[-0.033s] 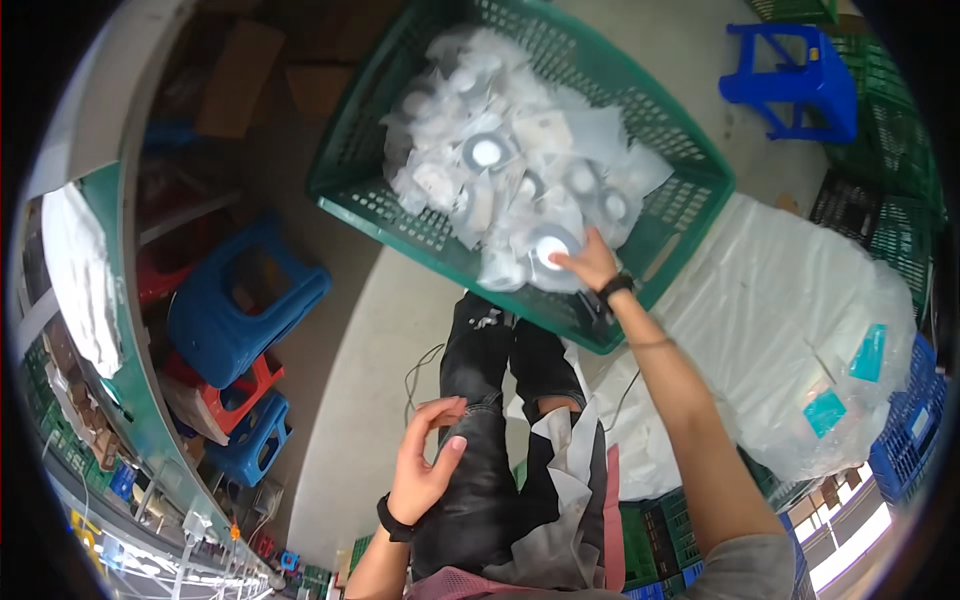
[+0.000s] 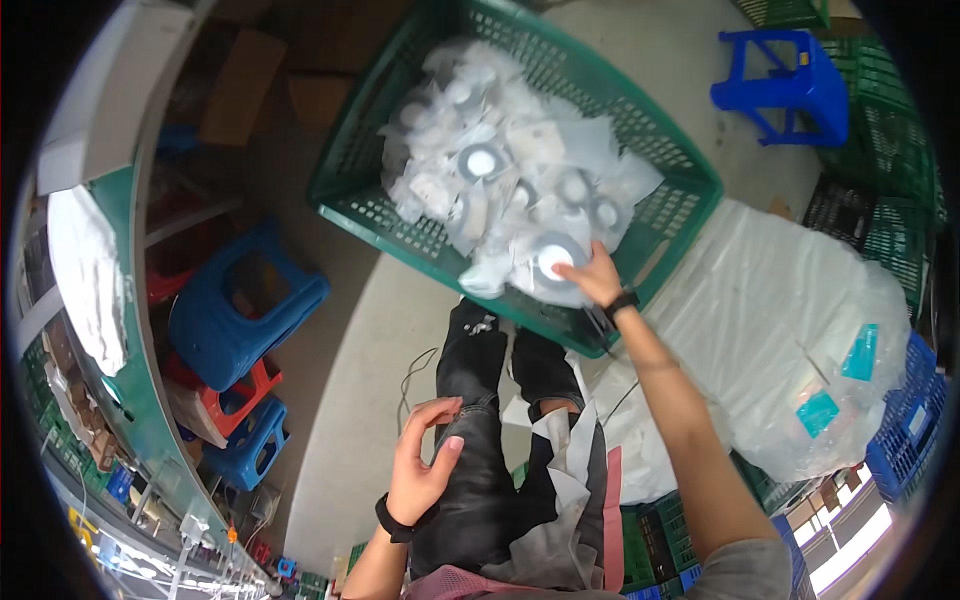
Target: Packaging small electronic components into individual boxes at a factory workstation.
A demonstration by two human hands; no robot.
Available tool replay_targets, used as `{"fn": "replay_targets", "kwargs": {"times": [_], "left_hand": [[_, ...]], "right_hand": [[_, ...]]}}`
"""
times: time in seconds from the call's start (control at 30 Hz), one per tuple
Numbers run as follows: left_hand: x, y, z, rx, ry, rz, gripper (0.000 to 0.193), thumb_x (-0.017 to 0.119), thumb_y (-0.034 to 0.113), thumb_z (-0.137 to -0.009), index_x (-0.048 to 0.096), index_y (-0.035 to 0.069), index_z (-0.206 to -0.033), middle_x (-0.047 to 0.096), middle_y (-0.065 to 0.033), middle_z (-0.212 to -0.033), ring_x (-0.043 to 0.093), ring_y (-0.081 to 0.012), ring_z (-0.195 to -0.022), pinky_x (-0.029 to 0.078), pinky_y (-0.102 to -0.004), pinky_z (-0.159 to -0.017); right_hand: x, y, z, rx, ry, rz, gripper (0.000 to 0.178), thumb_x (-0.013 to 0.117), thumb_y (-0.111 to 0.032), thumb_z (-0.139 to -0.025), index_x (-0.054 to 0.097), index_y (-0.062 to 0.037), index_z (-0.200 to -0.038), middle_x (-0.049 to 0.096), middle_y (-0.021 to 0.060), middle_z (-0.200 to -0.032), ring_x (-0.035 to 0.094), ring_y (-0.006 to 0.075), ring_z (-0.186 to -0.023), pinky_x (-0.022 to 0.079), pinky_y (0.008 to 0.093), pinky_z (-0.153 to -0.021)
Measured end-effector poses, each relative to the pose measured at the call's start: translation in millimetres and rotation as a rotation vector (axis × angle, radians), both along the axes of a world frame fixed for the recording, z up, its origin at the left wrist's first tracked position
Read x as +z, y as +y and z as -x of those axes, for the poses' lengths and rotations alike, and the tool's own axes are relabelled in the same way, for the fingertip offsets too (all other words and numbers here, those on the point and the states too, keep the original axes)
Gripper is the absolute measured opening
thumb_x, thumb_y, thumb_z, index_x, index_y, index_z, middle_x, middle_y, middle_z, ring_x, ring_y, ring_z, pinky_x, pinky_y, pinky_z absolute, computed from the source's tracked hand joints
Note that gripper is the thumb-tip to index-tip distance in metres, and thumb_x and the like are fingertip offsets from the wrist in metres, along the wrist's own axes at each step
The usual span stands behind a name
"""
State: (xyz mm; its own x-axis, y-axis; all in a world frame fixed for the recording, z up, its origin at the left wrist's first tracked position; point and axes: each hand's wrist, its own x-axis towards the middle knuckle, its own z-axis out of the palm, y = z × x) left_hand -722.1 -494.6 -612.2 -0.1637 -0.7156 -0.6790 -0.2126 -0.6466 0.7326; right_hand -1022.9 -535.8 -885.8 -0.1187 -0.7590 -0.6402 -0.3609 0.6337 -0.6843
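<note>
Plainly, the right hand (image 2: 597, 275) was in the near right part of the green basket (image 2: 405, 240), with its thumb laid across the white middle of a round grey piece (image 2: 552, 256) in clear wrapping and its fingers closed at the right edge — a pinch, though the fingertips underneath were hidden. That piece lay at the near side of a heap of wrapped pieces (image 2: 535, 140), which filled much of the basket, several showing similar grey rings with pale centres. The left hand (image 2: 425, 470) was half open and held nothing, its fingers curled and its thumb well apart from them, over the left leg of the dark trousers (image 2: 465, 525); whether it rested on the cloth could not be told. Each wrist wore a black band (image 2: 621, 303). Right of the basket lay a big whitish plastic sack (image 2: 780, 310), and a blue stool (image 2: 825, 95) stood beyond. Off to the left were a larger blue stool (image 2: 225, 325) and a red stool (image 2: 265, 385).
</note>
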Motion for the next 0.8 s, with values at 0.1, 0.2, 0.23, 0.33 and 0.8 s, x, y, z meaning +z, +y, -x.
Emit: {"fn": "replay_targets", "kwargs": {"times": [0.1, 0.2, 0.23, 0.33, 0.8], "left_hand": [[45.5, -26.6, 42.8, -0.173, -0.195, 0.33, 0.044, 0.064, 0.005, -0.074, 0.054, 0.002, -0.117, 0.049, -0.0152, -0.128, 0.045, -0.0322, -0.118, 0.035, -0.0408, -0.1], [85.0, -47.7, 99.8, -0.377, -0.295, 0.562, 0.051, 0.067, 0.01, -0.075, 0.052, 0.004, -0.123, 0.042, -0.0174, -0.135, 0.035, -0.0367, -0.127, 0.029, -0.0447, -0.104], [94.5, -47.1, 116.6, -0.439, -0.307, 0.628, 0.055, 0.07, 0.013, -0.073, 0.052, 0.007, -0.124, 0.039, -0.0151, -0.138, 0.03, -0.0391, -0.13, 0.027, -0.0469, -0.104], [132.0, -40.4, 178.3, -0.584, -0.506, 0.835, 0.059, 0.07, 0.025, -0.075, 0.05, 0.01, -0.128, 0.037, -0.0129, -0.141, 0.025, -0.0392, -0.133, 0.022, -0.0495, -0.106], [275.5, -33.2, 406.6, 0.46, 0.262, 0.914, 0.026, 0.047, 0.016, -0.093, 0.049, -0.002, -0.113, 0.053, -0.0126, -0.114, 0.05, -0.0189, -0.105, 0.037, -0.0299, -0.093]], "right_hand": [[123.0, 3.9, 21.5, -0.273, -0.335, 0.144, 0.06, 0.079, -0.017, -0.069, 0.047, 0.0052, -0.114, 0.06, 0.0112, -0.106, 0.058, 0.0166, -0.095, 0.047, 0.0299, -0.083], [243.1, 6.1, 48.9, -0.299, -0.458, 0.149, 0.056, 0.076, -0.009, -0.072, 0.046, 0.0022, -0.118, 0.058, 0.0088, -0.109, 0.055, 0.0154, -0.1, 0.045, 0.0304, -0.087], [268.7, 11.7, 60.8, -0.277, -0.464, 0.136, 0.058, 0.077, -0.009, -0.072, 0.045, 0.0018, -0.119, 0.057, 0.0089, -0.111, 0.054, 0.0153, -0.101, 0.044, 0.0298, -0.088], [332.6, 17.1, 90.5, -0.334, -0.427, 0.241, 0.062, 0.08, -0.013, -0.069, 0.046, 0.0018, -0.119, 0.057, 0.0086, -0.111, 0.054, 0.0152, -0.101, 0.043, 0.0293, -0.088], [532.2, 26.7, 271.9, -0.209, -1.414, -0.013, 0.066, 0.07, -0.035, -0.08, 0.04, -0.0036, -0.13, 0.053, 0.0048, -0.12, 0.051, 0.0167, -0.111, 0.041, 0.0327, -0.093]]}}
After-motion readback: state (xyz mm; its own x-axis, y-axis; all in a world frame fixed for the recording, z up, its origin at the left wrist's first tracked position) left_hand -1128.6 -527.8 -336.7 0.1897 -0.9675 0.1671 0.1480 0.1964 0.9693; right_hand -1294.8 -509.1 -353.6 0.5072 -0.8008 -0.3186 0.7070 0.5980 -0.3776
